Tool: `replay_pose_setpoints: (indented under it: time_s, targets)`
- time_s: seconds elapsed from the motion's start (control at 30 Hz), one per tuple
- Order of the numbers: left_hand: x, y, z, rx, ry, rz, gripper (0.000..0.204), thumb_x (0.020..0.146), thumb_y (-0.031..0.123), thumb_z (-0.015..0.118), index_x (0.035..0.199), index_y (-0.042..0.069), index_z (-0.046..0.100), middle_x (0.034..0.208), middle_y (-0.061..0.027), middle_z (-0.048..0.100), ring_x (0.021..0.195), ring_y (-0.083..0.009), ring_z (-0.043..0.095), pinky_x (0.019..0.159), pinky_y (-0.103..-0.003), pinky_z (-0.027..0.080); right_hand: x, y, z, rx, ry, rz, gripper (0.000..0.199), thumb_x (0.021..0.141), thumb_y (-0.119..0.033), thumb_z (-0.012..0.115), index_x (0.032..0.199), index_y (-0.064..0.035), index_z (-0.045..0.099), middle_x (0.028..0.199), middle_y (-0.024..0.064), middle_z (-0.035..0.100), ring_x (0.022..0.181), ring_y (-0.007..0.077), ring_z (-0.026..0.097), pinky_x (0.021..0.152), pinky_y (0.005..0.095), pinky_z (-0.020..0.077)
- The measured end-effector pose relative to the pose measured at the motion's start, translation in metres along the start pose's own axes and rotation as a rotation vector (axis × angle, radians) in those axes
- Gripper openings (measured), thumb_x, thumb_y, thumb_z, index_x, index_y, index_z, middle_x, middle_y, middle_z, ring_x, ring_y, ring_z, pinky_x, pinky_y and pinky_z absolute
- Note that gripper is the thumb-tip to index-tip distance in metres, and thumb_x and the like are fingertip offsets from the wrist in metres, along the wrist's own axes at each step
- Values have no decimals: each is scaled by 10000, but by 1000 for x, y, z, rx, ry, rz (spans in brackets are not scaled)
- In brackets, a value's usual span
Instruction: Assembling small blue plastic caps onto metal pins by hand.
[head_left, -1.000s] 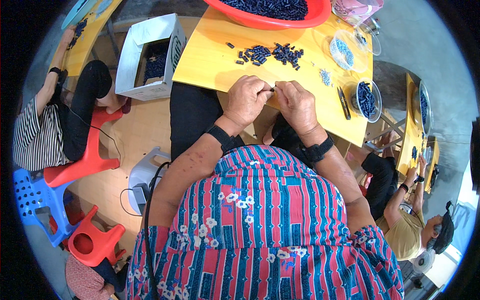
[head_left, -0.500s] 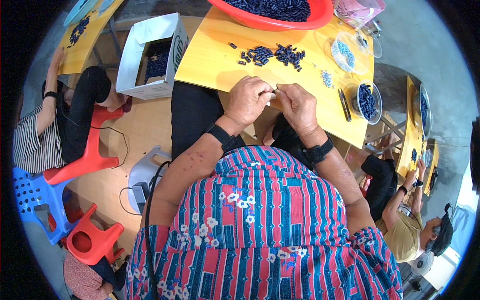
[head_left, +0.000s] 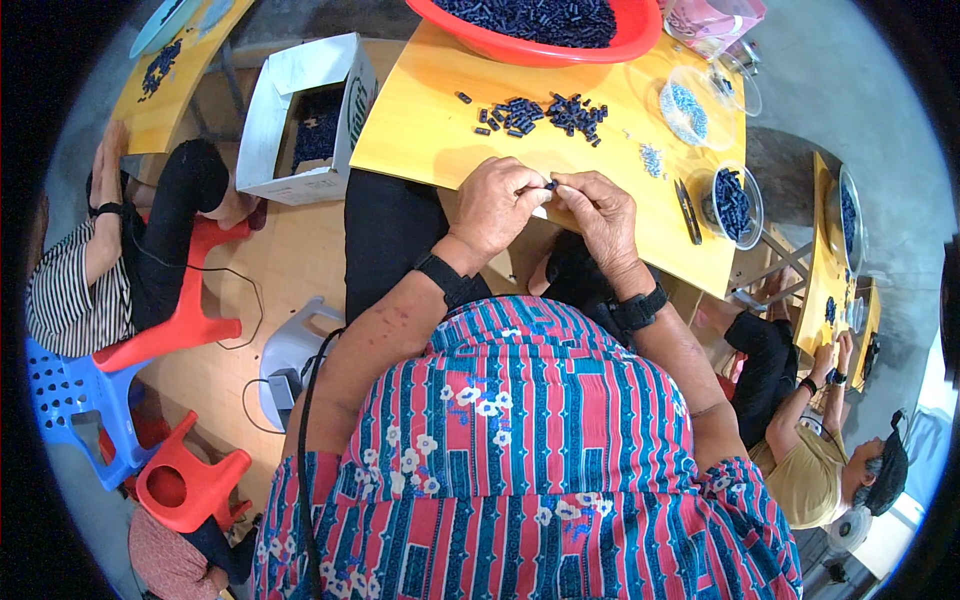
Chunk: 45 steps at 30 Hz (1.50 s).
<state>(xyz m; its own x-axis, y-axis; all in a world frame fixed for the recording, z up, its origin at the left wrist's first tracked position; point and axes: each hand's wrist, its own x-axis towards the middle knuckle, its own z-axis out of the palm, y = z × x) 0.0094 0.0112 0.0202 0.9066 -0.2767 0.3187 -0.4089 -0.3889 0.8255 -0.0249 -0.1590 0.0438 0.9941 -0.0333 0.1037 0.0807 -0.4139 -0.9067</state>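
Two hands, one small dark piece pinched between them at the table's near edge.

We hold the piece [head_left: 550, 185] over the near edge of the yellow table [head_left: 420, 130], well short of the loose pile [head_left: 540, 113] of like pieces farther out. Our left hand [head_left: 497, 205] curls nearly closed, thumb and forefinger narrowed onto the piece; our right hand [head_left: 598, 208] meets it from the other side, fingertips pressed to the same spot, the remaining fingers folded in. To do this well, we judge, we should keep the grip light and at the very tips, wrists steadied low, so so small a piece stays aligned and cannot slip off the edge.
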Motion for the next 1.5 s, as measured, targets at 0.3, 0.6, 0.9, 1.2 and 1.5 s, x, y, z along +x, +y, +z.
replay_pose_setpoints:
  time_s: [0.3, 0.6, 0.9, 1.2, 1.5]
  targets:
    - [-4, 0, 5, 91, -19, 84, 88, 715, 165, 742, 779, 105, 732, 765, -42, 653, 793, -256, 586, 713, -364, 488, 7, -9, -10, 86, -138, 297, 95, 869, -58, 669, 856, 26, 713, 761, 64, 692, 667, 109, 633, 631, 244, 518]
    - [-7, -1, 9, 148, 10, 162, 105, 701, 185, 754, 765, 109, 720, 764, -36, 652, 769, -255, 579, 698, -363, 488, 17, -2, -19, 192, -290, 426, 66, 881, -49, 668, 867, 14, 681, 748, 55, 682, 627, 92, 613, 558, 227, 492]
    - [-7, -1, 8, 86, 35, 188, 95, 698, 163, 754, 759, 106, 709, 746, -41, 637, 749, -255, 578, 683, -360, 484, 20, -5, -22, 245, -362, 498, 69, 901, -72, 679, 868, -33, 631, 774, 19, 649, 631, 68, 581, 560, 205, 475]
    - [-6, -5, 13, 116, 30, 199, 82, 715, 202, 742, 750, 133, 715, 756, -24, 625, 778, -249, 569, 697, -374, 486, 22, 10, -22, 282, -372, 423, 94, 920, -97, 642, 873, -17, 631, 709, 21, 627, 601, 79, 571, 547, 226, 474]
    - [-4, -1, 8, 189, -58, 141, 91, 702, 201, 752, 746, 125, 729, 767, -39, 632, 805, -254, 579, 725, -375, 490, 37, -12, 2, 153, -14, 9, 193, 950, -170, 574, 998, -2, 658, 841, 63, 647, 780, 132, 603, 732, 272, 490]
